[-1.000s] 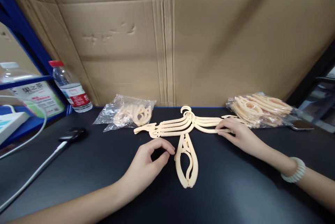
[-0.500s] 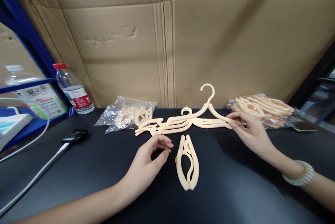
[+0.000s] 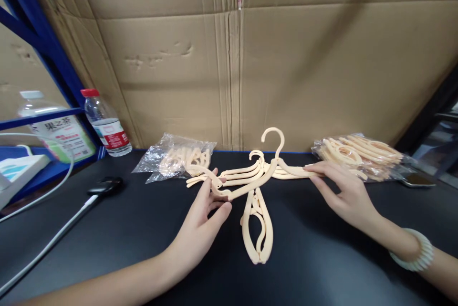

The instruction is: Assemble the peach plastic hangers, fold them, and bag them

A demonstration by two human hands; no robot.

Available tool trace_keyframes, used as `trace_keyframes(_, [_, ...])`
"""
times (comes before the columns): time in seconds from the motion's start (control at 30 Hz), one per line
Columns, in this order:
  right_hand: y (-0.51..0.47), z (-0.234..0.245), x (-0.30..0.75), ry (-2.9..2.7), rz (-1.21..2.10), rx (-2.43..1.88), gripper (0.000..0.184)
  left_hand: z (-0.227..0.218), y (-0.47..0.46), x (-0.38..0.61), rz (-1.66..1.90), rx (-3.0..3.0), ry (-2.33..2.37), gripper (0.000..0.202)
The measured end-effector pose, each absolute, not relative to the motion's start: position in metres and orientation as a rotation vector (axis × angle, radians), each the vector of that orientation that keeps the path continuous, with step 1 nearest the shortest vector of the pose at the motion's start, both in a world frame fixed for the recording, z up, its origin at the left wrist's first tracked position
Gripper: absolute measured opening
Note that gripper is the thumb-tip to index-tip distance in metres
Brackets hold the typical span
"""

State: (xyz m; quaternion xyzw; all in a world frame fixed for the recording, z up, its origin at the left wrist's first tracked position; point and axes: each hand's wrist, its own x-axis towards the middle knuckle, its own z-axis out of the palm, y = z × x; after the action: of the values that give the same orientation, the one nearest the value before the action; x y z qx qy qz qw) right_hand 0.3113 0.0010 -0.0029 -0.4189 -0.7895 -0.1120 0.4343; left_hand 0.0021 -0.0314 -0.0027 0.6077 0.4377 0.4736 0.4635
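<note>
A cream plastic hanger [image 3: 266, 172] is lifted off a small stack of the same hangers [image 3: 243, 173] on the black table [image 3: 143, 229]. My left hand [image 3: 205, 215] pinches its left arm end between thumb and fingers. My right hand [image 3: 343, 191] grips its right arm end, fingers closed along it. The hook points up. A folded cream hanger [image 3: 258, 229] lies flat just in front of the stack, between my two hands.
A clear bag of folded hangers [image 3: 177, 160] sits at the back left, a fuller bag [image 3: 361, 153] at the back right. A water bottle [image 3: 105, 124], a white cable [image 3: 46, 244] with a black device [image 3: 105, 185] and blue shelving [image 3: 32, 48] stand left. Cardboard [image 3: 232, 58] walls the back.
My right hand lifted one hanger off the stack. My left hand moved forward from the table and took hold of the hanger's left end; the hanger shifted left and nearer.
</note>
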Motion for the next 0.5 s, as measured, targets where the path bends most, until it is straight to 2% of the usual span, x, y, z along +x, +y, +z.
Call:
trace_keyframes(0.2, [-0.006,-0.006,0.302,-2.073,-0.355,-0.939,0.021,-0.007,-0.030,0.000,1.099,1.609,1.057,0.061])
trace_keyframes(0.37, [-0.003,-0.004,0.307,-2.197,-0.419,-0.900,0.031,0.000,-0.027,0.002,1.094,1.611,1.087,0.045])
trace_keyframes(0.5, [-0.004,0.002,0.313,-2.206,-0.617,-1.018,0.025,0.004,-0.026,0.002,1.103,1.604,1.132,0.033])
